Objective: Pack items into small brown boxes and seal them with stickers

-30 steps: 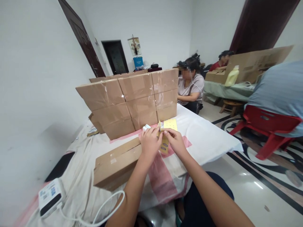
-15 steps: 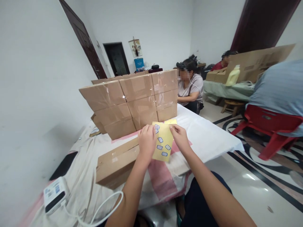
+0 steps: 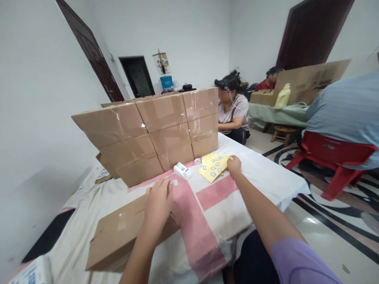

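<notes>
My right hand [image 3: 234, 165] is closed on the edge of a yellow sticker sheet [image 3: 213, 170] with several pale, dark-edged labels on it. More yellow sheet [image 3: 209, 158] lies under or behind it on the table. Above a long cardboard box [image 3: 118, 232], my left hand [image 3: 159, 194] pinches a small pale label [image 3: 174, 182] at its fingertips. Whether this hand also touches the box I cannot tell. Between my hands and further back sits a white device [image 3: 182, 171] with a small screen, and a small clear ring [image 3: 197, 161] lies beside it.
Taped cardboard boxes [image 3: 168, 142] form a wall along the back of the cloth-covered table [image 3: 266, 173]. Behind it a person [image 3: 238, 108] sits. At lower left is a white power bank-like device [image 3: 34, 272]. Another person sits on a red chair [image 3: 334, 157] at right.
My hands have moved apart: the left one leftward with a small label, the right one to the right with the yellow sheet. The white device and clear ring now show.
</notes>
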Available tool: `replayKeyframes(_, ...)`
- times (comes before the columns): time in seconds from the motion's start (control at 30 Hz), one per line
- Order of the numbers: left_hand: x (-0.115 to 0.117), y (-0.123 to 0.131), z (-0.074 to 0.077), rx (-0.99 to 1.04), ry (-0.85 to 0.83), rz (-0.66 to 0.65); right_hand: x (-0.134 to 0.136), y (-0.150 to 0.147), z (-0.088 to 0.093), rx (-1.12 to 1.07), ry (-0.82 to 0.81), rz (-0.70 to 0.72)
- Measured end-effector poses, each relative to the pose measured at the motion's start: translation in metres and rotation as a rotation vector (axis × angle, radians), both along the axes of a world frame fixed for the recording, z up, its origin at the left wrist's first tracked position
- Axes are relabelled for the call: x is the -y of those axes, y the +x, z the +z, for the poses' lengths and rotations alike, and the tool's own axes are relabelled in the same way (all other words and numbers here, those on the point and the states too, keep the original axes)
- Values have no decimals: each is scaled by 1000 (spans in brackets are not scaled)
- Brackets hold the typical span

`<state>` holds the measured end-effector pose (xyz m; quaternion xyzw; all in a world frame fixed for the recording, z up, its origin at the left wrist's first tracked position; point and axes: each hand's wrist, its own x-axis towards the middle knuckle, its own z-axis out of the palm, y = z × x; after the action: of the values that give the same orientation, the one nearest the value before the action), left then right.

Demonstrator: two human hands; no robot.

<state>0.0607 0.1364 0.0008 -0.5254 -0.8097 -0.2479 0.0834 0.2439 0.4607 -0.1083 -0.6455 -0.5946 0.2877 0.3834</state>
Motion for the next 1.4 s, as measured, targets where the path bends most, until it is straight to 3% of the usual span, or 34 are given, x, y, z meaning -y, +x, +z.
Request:
replayKeyframes(0.23, -10, -6, -2, 77, -208, -15, -60, -21, -7, 156, -10, 27)
replayKeyframes(0.33, -11, -8, -3, 91, -265, -3, -70, -21, -7, 306, 102, 24)
replayKeyframes(0.43, -10, -10, -5, 94, -280, 2, -73, -24, -7, 574, 298, 268)
replayKeyframes(0.5, -10, -11, -7, 84, -288, 3, -74, -29, -10, 690, 274, 467)
replayKeyframes(0.57, -10, -12, -9, 70, -290, -6, -73, -35, -15, 734, 190, 555)
replayKeyframes(0.87, -11, -8, -4, 71, -302, -22, -80, -42, -23, 756, 176, 553)
replayKeyframes(1.17, -10, -18, -16, 79, -251, -72, -96, -42, -29, 737, 199, 567)
replayKeyframes(1.4, -8, -18, -17, 93, -218, -84, -107, -38, -29, 766, 255, 570)
